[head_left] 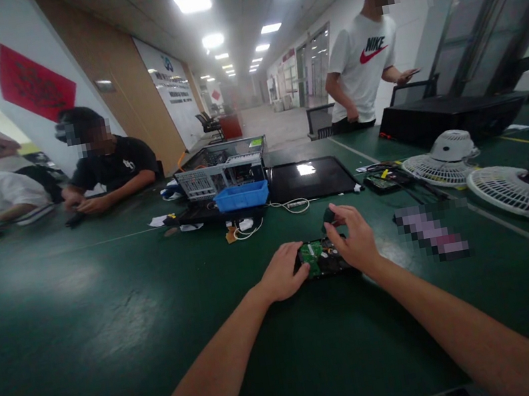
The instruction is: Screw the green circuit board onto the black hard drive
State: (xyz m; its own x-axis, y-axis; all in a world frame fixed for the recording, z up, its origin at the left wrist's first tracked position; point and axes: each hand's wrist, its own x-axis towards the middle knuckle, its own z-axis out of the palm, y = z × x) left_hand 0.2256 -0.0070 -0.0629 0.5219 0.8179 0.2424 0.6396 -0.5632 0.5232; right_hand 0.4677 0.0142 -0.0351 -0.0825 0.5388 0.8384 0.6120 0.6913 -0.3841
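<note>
A small black-framed device with a green circuit board lies on the green table. My left hand grips its left edge, thumb at the near side and fingers at the far side. Above the device's right part, my right hand pinches a small dark piece between thumb and fingers. The device's right end is partly hidden by that hand. What the dark piece is cannot be made out.
Beyond the device stand an open computer case, a blue bin and a flat black screen. White fan parts and a blurred pinkish object lie right. Several people are around the table.
</note>
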